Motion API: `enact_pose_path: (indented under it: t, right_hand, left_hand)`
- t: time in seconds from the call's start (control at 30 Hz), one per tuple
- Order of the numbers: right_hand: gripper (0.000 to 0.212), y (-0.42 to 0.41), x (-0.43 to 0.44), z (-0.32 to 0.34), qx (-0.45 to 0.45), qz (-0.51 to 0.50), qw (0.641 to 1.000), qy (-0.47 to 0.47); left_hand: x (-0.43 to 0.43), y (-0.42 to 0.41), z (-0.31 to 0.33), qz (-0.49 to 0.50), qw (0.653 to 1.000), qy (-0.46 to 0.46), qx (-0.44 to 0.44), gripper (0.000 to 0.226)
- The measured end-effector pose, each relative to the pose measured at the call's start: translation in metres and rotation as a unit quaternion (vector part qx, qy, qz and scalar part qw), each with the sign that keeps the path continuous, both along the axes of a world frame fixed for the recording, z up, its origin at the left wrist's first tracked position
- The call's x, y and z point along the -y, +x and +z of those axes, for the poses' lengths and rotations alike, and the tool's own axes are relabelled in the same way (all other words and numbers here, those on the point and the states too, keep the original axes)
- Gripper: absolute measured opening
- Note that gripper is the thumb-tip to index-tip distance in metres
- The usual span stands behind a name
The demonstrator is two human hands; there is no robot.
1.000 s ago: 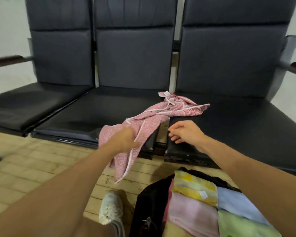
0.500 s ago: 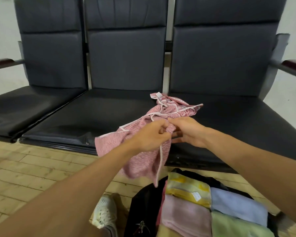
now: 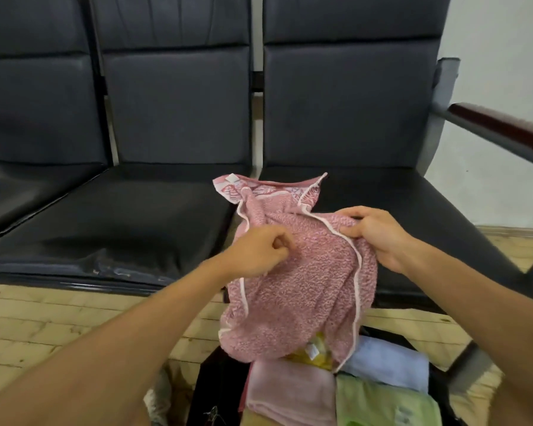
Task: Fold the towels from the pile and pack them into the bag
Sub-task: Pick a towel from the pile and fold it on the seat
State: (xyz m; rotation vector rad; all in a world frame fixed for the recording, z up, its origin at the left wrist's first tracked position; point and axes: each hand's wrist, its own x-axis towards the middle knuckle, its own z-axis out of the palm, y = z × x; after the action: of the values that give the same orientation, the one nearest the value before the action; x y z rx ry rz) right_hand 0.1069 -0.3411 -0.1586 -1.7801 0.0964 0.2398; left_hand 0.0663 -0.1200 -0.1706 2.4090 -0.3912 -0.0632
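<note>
A pink patterned towel (image 3: 302, 290) with white piping hangs crumpled between my hands, its far end lying on the seats' front edges. My left hand (image 3: 259, 250) pinches its left side with curled fingers. My right hand (image 3: 379, 232) grips the piped edge at the right. Below, on the floor, a black bag (image 3: 219, 392) stands open. Inside it lie folded towels: pale pink (image 3: 290, 392), light blue (image 3: 388, 364), green (image 3: 385, 404) and a yellow one (image 3: 316, 353) mostly hidden by the hanging towel.
A row of black padded seats (image 3: 130, 219) with tall backs fills the view ahead. A dark red armrest (image 3: 502, 127) juts out at the right. Wooden plank floor (image 3: 43, 327) lies below. A white shoe (image 3: 157, 401) shows beside the bag.
Both hands have taken hold of the towel and drawn apart, spreading it; more of it now hangs off the seats over the bag. My right hand, free before, now grips its edge.
</note>
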Motion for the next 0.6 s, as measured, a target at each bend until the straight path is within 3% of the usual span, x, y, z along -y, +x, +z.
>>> enact_pose_path:
  t: [0.2,0.37,0.4,0.5,0.6]
  right_hand:
    - [0.027,0.004,0.051,-0.013,0.091,-0.006,0.966,-0.242]
    - [0.019,0.005,0.058,-0.032,0.180,0.070,0.841,-0.506]
    - [0.024,0.005,0.056,-0.033,0.197,0.068,0.822,-0.530]
    - [0.041,-0.001,0.042,-0.028,0.201,0.076,0.828,-0.518]
    - [0.033,-0.006,0.031,-0.025,0.191,0.115,0.829,-0.512]
  left_hand:
    - [-0.020,0.013,-0.010,0.110,0.987,0.114,-0.005,0.013]
    - [-0.013,0.007,-0.017,0.123,0.986,0.113,-0.021,0.028]
    - [-0.009,0.006,-0.016,0.128,0.986,0.106,-0.030,0.031]
    - [0.006,0.005,-0.014,0.131,0.979,0.148,-0.052,0.037]
    - [0.016,0.008,-0.017,0.126,0.966,0.223,-0.049,0.040]
